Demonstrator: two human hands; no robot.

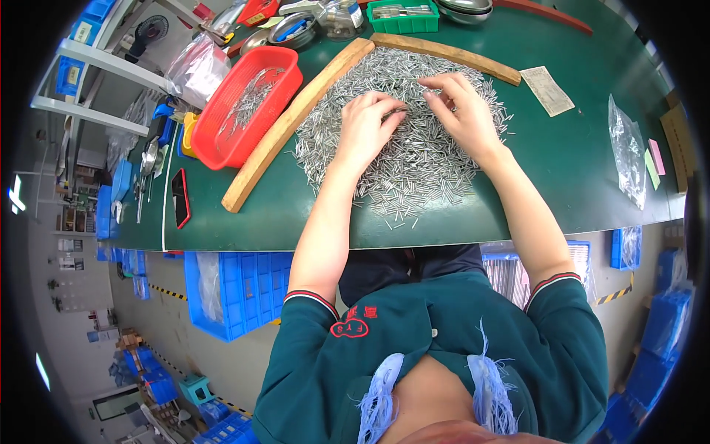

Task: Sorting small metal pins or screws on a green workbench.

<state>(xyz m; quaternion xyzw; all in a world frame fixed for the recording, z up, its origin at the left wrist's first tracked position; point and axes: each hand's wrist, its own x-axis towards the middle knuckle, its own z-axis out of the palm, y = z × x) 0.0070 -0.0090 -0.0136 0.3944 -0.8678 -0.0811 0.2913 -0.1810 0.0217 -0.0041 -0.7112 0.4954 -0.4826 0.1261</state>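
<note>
A broad heap of short silvery metal pins (414, 174) covers the middle of the green table. Over the heap's centre, my left hand (366, 126) is closed, thumb against curled fingers, with metal pins at the pinch. How many it holds is hidden. To its right, my right hand (464, 111) hovers low over the pins with fingers bent and thumb held apart. Nothing shows between its fingertips. Left of the heap, a red plastic basket (211, 126) contains a smaller lot of thin metal pins.
Two wooden bars, left (296, 126) and far (451, 55), border the heap. A phone (180, 198) lies at the left. At the back are a green tray (403, 21) and metal bowls (294, 31). A paper slip (547, 91) and a clear bag (626, 155) lie right.
</note>
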